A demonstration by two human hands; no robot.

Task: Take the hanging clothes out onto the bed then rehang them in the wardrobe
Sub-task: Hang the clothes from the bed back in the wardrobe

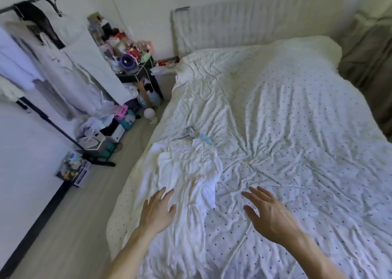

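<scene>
Left hand, right hand: fingers spread, empty, over near bed. White garment with hangers laid out just beyond left hand. More clothes hanging on far-left rack. Judged early: removal unfinished, rehanging not begun.

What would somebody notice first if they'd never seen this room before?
Probably the big bed with its crumpled dotted cover, filling the middle and right. A heap of white clothes with hangers lies near its left edge, and the left hand and right hand, both open, reach over the bed at the bottom. Far left, pale clothes hang on a black rack beside a cluttered little table.
</scene>
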